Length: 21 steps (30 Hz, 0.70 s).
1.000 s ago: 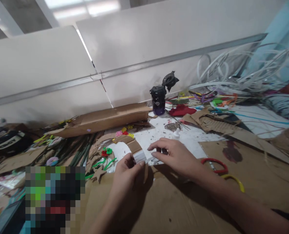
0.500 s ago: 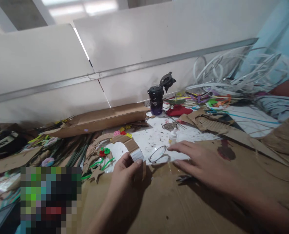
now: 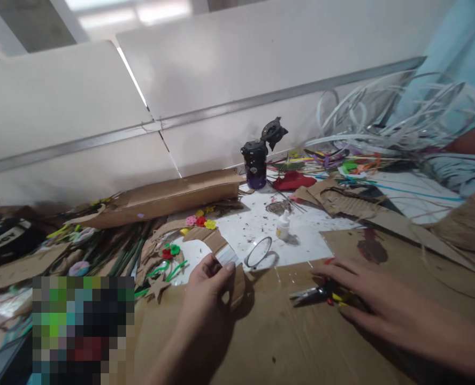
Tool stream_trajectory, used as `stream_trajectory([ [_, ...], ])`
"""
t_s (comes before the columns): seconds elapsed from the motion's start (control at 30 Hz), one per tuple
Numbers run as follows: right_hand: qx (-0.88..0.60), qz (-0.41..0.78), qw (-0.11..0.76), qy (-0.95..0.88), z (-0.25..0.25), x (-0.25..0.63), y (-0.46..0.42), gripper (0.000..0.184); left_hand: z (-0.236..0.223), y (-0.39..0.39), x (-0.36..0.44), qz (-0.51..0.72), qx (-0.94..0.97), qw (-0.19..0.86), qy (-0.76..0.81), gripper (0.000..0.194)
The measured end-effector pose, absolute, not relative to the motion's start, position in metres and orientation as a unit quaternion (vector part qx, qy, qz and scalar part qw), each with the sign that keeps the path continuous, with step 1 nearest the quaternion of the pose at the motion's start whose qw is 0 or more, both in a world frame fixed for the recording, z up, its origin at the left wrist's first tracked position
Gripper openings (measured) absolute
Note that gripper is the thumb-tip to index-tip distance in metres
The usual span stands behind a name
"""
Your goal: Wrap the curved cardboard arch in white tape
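Head view: the left hand (image 3: 205, 289) is pinching a curved cardboard frame (image 3: 212, 241) just left of a clear tape roll (image 3: 259, 252), while the right hand (image 3: 393, 313) is curling over scissors (image 3: 312, 294) right of that roll, its hold unclear.

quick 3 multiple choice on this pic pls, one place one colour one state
1. Where do the scissors lie?
A. On the white sheet
B. On the brown cardboard, at the fingers of the right hand
C. Against the wall panel

2. What colour is the crumpled piece to the right of the black bottle?
A. Blue
B. Green
C. Red

3. How does the bottle's flip lid stand?
A. Open, tilted up above the bottle
B. Snapped shut
C. Off, lying apart

1 B: the blades show on cardboard beside those fingers.
2 C: the piece is plainly red.
3 A: the lid sticks up from the bottle's top.
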State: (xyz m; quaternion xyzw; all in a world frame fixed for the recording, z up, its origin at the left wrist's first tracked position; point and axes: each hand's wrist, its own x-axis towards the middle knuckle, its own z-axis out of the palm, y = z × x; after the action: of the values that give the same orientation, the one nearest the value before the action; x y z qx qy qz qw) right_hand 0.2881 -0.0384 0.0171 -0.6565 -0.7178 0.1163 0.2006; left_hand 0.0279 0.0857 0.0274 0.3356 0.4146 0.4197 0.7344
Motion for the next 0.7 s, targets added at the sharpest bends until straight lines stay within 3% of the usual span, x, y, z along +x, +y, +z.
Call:
stream_trajectory([
  [0.17, -0.64, 0.126, 0.183, -0.735, 0.015, 0.303, -0.045, 0.062, 0.026, 0.086, 0.027, 0.435, 0.33, 0.724, 0.422, 0.027],
  [0.47, -0.629, 0.163, 0.181, -0.738, 0.011, 0.317, -0.04, 0.067, 0.016, 0.094, 0.024, 0.429, 0.329, 0.73, 0.418, 0.035],
  [0.7, -0.657, 0.166, 0.224, -0.701, 0.011, 0.312, -0.037, 0.051, 0.004, 0.099, 0.02, 0.411, 0.325, 0.74, 0.422, 0.041],
])
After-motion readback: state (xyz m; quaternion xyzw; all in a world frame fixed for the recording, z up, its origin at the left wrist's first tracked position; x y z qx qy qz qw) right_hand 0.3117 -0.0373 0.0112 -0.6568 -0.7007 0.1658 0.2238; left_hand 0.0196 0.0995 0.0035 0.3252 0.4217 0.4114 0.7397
